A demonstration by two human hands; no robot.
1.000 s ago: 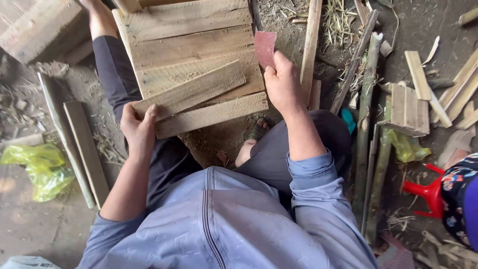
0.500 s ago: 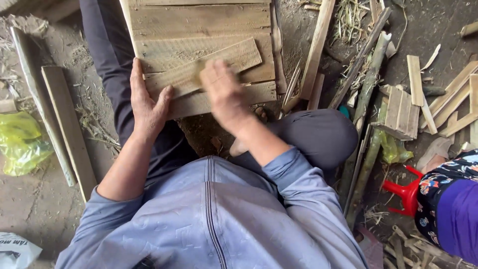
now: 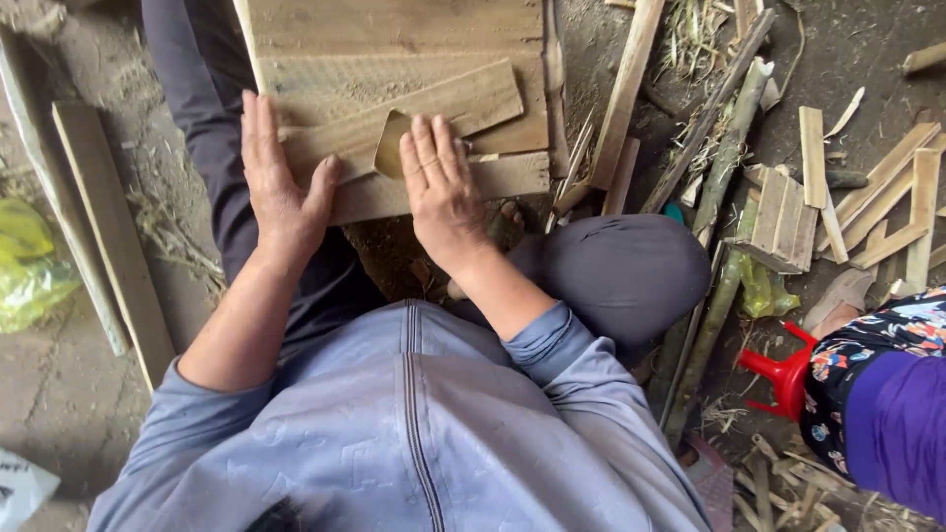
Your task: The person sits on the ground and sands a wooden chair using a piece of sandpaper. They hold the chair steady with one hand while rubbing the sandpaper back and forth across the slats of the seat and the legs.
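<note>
Left hand [image 3: 279, 187] lies flat, fingers spread, on the end of a loose wooden slat [image 3: 409, 120] set diagonally across a slatted wooden panel [image 3: 394, 39]. Right hand [image 3: 440, 185] presses a sheet of sandpaper [image 3: 387, 146] onto the slat, fingers extended together. Right of panel: bamboo stalks [image 3: 724, 158], wood offcuts [image 3: 887, 197], red stool [image 3: 783, 372]. Left: yellow bag [image 3: 30, 261].
</note>
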